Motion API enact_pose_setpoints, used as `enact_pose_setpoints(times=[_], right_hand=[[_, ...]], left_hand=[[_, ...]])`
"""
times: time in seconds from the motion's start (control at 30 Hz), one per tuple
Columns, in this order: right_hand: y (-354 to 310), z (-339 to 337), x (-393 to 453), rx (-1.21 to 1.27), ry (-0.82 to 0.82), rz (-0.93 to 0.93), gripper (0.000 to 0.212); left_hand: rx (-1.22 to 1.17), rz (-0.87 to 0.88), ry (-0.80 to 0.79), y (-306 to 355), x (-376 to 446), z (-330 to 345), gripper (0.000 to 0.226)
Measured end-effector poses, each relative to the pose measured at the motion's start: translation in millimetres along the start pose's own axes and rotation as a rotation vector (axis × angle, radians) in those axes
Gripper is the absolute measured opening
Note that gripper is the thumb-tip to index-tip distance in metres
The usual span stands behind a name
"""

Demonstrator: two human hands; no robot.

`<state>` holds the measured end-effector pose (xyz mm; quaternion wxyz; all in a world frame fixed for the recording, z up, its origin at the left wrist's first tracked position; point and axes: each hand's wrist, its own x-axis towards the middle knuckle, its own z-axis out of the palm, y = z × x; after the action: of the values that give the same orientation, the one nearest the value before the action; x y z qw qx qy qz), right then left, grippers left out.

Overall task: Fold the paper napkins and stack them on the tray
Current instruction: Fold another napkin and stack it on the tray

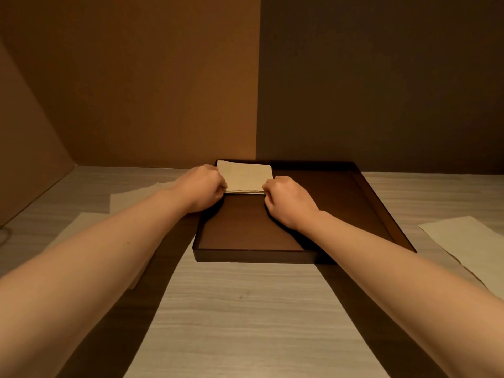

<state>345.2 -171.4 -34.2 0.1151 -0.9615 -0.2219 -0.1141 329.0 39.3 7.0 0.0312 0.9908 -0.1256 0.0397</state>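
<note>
A dark brown tray (253, 255) lies on the table in front of me. In its far left corner sits a stack of folded cream napkins (245, 175). My left hand (203, 188) grips the stack's near left corner with curled fingers. My right hand (289, 201) grips the near right corner the same way. Both hands reach into the tray from the near side, one on each side of the stack.
Unfolded napkins lie flat on the table: two on the left (128, 197) (79, 227), partly under my left arm, and one at the right edge (469, 244). Walls close off the back and the left side. The table has a pale wood grain (245, 309).
</note>
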Motion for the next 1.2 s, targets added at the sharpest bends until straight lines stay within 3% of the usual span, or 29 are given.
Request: enact_pose_setpoints(times=[0.2,0.37,0.53,0.83,1.2], right_hand=[[-1.7,-17.4,-10.6,-0.040,-0.068,0.045,0.030],[-2.2,-44.0,-29.7,-0.009,-0.020,0.054,0.036],[3.8,-79.8,-71.0,0.038,0.024,0.095,0.042],[43.2,-133.4,-164.6,0.067,0.085,0.179,0.034],[131.5,-166.9,-263.5,0.001,0.038,0.327,0.029]], left_hand=[[0.051,-0.030,-0.022,4.5,-5.8,-6.8,0.028],[0.066,-0.022,0.007,26.1,-15.8,-22.8,0.036],[0.065,0.110,0.092,72.7,-38.7,-36.5,0.037],[-0.066,0.345,0.207,173.1,-70.7,-40.1,0.036],[-0.140,0.556,0.163,297.7,-53.0,-6.1,0.032]])
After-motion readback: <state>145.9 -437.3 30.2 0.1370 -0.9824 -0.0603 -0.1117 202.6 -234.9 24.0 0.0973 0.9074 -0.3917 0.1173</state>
